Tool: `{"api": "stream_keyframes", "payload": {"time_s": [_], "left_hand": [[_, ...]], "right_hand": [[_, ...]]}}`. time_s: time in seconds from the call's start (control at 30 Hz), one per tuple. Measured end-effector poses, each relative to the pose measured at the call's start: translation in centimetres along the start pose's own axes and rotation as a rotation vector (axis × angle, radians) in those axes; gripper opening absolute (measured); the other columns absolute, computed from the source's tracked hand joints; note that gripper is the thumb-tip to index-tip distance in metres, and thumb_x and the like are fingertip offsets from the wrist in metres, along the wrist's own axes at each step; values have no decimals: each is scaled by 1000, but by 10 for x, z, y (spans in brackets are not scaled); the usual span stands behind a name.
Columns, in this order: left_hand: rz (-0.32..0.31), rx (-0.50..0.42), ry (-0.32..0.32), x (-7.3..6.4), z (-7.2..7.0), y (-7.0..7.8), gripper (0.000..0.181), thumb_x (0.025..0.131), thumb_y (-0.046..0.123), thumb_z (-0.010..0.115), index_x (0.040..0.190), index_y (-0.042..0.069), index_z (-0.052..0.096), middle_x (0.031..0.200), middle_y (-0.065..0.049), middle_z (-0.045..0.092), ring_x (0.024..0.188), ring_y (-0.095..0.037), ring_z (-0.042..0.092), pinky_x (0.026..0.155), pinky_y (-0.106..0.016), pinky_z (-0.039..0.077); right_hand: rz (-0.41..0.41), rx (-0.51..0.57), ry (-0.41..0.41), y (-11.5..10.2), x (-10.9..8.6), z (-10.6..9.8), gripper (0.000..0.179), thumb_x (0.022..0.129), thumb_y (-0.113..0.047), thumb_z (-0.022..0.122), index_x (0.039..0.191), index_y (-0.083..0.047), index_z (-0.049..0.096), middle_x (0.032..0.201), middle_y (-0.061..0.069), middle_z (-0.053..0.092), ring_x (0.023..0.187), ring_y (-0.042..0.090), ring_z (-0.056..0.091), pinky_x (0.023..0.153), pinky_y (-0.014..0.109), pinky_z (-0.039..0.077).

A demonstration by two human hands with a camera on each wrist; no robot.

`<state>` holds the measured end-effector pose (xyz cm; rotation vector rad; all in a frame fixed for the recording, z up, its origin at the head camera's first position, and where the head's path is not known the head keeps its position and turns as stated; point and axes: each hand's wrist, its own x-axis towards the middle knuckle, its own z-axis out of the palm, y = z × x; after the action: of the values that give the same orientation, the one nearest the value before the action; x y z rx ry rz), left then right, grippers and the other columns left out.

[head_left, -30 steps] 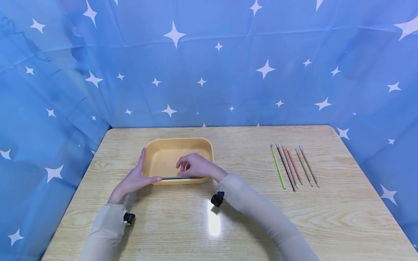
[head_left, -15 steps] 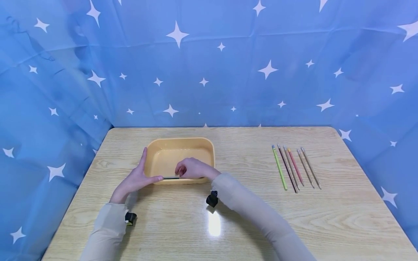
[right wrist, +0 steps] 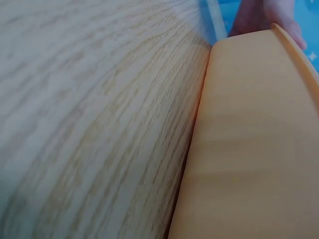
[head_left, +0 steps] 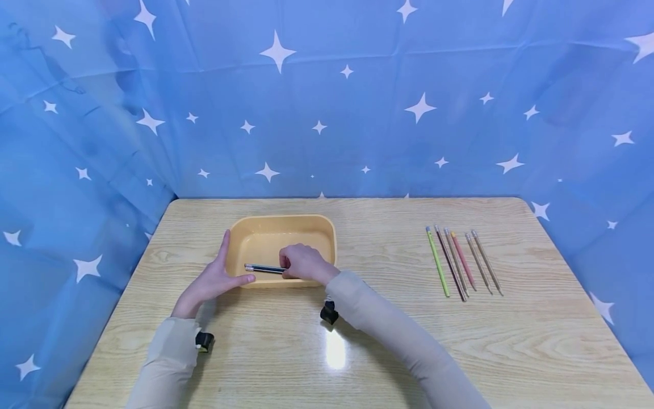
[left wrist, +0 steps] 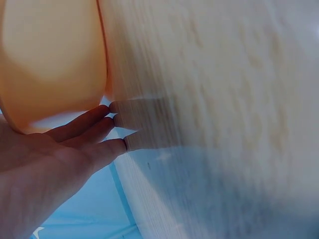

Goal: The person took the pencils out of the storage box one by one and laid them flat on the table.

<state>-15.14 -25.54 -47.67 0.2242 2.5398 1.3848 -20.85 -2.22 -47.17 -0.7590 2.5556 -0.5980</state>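
Note:
A yellow-orange plastic bin (head_left: 280, 222) stands on the table, left of centre in the head view. My left hand (head_left: 212, 282) rests at its near left corner, fingers straight along the outer left side and thumb at the front rim; the left wrist view shows those fingers (left wrist: 84, 127) against the outer wall. Inside the bin, my right hand (head_left: 306, 263) pinches dark pencils (head_left: 265, 268), apparently two side by side. Their silver ends point left, while the other ends are hidden behind the hand. The right wrist view shows only the bin's outer front wall and the left hand beyond.
At the right of the table (head_left: 378, 329), several pencils lie in a spread row: a green pencil (head_left: 437, 262), a dark maroon one (head_left: 449, 262), a pinkish-red one (head_left: 462, 261) and brownish ones. A blue star-patterned curtain (head_left: 357, 113) hangs behind and beside the table.
My right hand has closed on the dark pencils, which lay along the bin's front wall, and shifted them back from it. The left hand stays at the bin's corner.

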Motion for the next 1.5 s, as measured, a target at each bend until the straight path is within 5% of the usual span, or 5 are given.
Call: {"api": "stream_keyframes", "payload": {"time_s": [0.4, 0.77, 1.1, 1.5], "left_hand": [[12, -6, 5, -1, 0, 0, 122, 81, 27, 79, 152, 14, -20, 157, -26, -6, 139, -49, 9, 109, -62, 14], [6, 16, 1, 2, 0, -1, 122, 82, 31, 78, 151, 14, -21, 157, -25, -7, 139, -49, 9, 108, -63, 15], [-1, 14, 3, -1, 0, 1, 121, 83, 29, 77, 151, 14, -21, 157, -25, -9, 140, -49, 6, 108, -64, 13], [-7, 23, 1, 0, 1, -2, 121, 83, 32, 77, 151, 16, -22, 157, -26, -5, 139, -49, 11, 108, -63, 16]], "right_hand": [[-74, 101, -19, 5, 1, -1, 13, 85, -10, 73, 83, -14, 60, 76, -4, 56, 72, 12, 51, 67, 26, 41], [-124, 241, -5, 8, 0, -4, 14, 91, -6, 66, 103, -12, 69, 89, -2, 69, 84, 11, 62, 80, 28, 47], [-122, 471, -8, 13, -9, -13, 18, 93, -3, 62, 111, -3, 66, 91, 9, 68, 79, 16, 64, 65, 24, 50], [-147, 599, 77, 24, -30, -34, 25, 93, -1, 62, 117, 3, 63, 99, 21, 68, 88, 26, 66, 72, 24, 51]]}}
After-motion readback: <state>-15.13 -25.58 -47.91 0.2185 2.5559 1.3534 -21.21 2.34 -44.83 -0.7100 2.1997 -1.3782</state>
